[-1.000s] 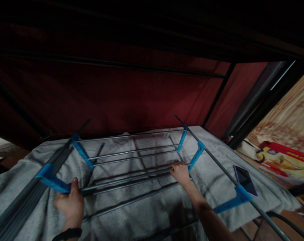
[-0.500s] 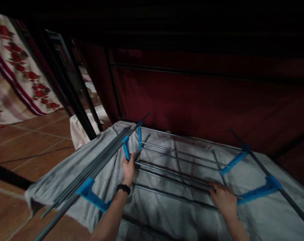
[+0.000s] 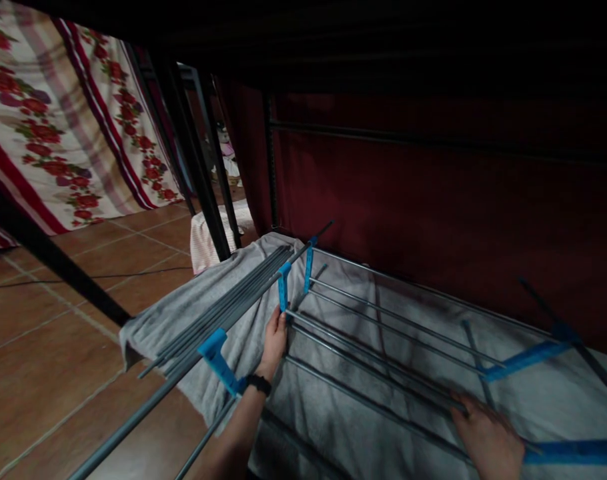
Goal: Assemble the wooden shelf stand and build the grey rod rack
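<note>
Left hand [image 3: 273,341]: fingers are closed around the lower end of a blue plastic bracket [image 3: 284,288], where one of the grey metal rods [image 3: 383,347] meets it; a black wristband [image 3: 259,384] is worn just behind the hand.

Right hand [image 3: 488,441]: laid palm-down on the far end of the same run of rods, fingers curled over them; how firmly they are gripped cannot be told. The two hands are held well apart, one at each end of the rods.

Rack frame: several parallel grey rods are strung between the hands and are seen lying on a grey towel [image 3: 333,413]. A second blue bracket [image 3: 309,265] is set just beyond the one in the left hand. Another blue bracket [image 3: 218,357] is fixed just to the left of the left wrist, on a long side rail [image 3: 148,407] that is seen running past it. Beyond the right hand, a blue crosspiece [image 3: 526,359] is joined to the rod ends; a further blue strip [image 3: 573,452] is seen just right of that hand.

Loose rods [image 3: 223,307]: bundled together on the towel, left of the left hand.

Surroundings: a dark red fabric panel [image 3: 433,200] is hung beyond both hands. Brown floor tiles [image 3: 58,320] are laid out left of the left hand, with a floral cloth [image 3: 58,133] beyond them.
</note>
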Demonstrator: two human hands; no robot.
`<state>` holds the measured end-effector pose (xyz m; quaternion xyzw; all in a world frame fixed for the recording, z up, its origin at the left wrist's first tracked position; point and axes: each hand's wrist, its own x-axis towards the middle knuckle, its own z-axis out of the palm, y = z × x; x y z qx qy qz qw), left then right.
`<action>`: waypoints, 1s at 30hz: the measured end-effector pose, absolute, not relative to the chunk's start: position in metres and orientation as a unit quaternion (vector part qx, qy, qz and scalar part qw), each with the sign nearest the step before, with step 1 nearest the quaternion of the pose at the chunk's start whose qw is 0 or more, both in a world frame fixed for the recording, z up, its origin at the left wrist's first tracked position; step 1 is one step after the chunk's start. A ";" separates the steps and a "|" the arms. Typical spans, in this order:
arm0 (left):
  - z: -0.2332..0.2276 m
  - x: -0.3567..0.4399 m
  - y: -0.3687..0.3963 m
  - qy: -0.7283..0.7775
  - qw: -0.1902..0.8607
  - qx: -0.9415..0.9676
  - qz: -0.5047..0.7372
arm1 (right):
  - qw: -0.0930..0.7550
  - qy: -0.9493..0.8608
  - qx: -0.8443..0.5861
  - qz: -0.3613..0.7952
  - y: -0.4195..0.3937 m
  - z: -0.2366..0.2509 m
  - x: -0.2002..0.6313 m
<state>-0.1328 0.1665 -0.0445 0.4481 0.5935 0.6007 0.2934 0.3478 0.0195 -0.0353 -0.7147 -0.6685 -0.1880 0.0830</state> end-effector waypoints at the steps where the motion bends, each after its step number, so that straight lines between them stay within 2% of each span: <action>1: -0.045 -0.133 0.166 0.596 0.289 0.449 0.600 | 0.083 -0.668 -0.714 -0.191 0.019 -0.035 0.348; 8: -0.033 -0.126 0.161 0.599 0.249 0.473 0.596 | 0.072 -0.670 -0.710 -0.205 0.019 -0.035 0.350; 19: -0.028 -0.130 0.156 0.588 0.247 0.500 0.586 | 0.070 -0.673 -0.703 -0.220 0.021 -0.034 0.349; 30: -0.031 -0.135 0.160 0.593 0.242 0.501 0.582 | 0.100 -0.669 -0.710 -0.195 0.021 -0.038 0.348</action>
